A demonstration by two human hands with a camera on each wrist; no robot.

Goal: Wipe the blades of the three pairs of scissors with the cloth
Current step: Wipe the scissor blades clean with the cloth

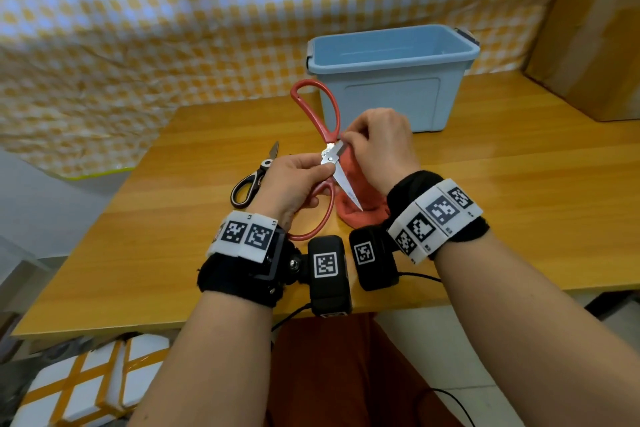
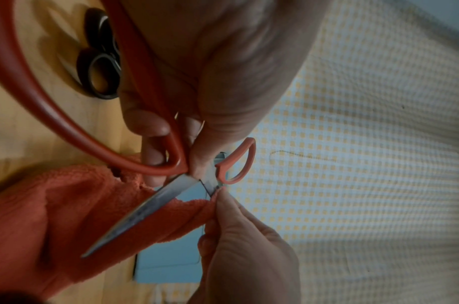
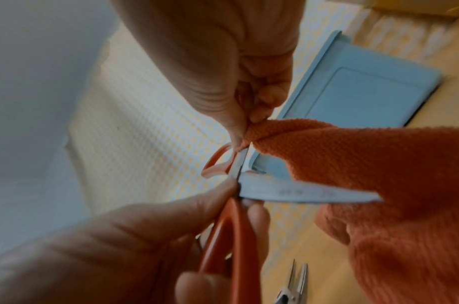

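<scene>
Both hands are busy: left hand (image 1: 294, 180) grips the open red scissors (image 1: 323, 135), right hand (image 1: 377, 142) pinches the cloth (image 1: 360, 204) on one blade. A slip could cut fingers

I hold the open scissors (image 1: 329, 163) above the table (image 1: 173, 218), cloth (image 1: 360, 194) just right of them. Another pair of scissors (image 1: 254, 177) lies left; the bin (image 1: 391, 76) stands behind.

Two scissors (image 1: 330, 163), one cloth (image 1: 360, 208), one bin (image 1: 391, 80)
</scene>
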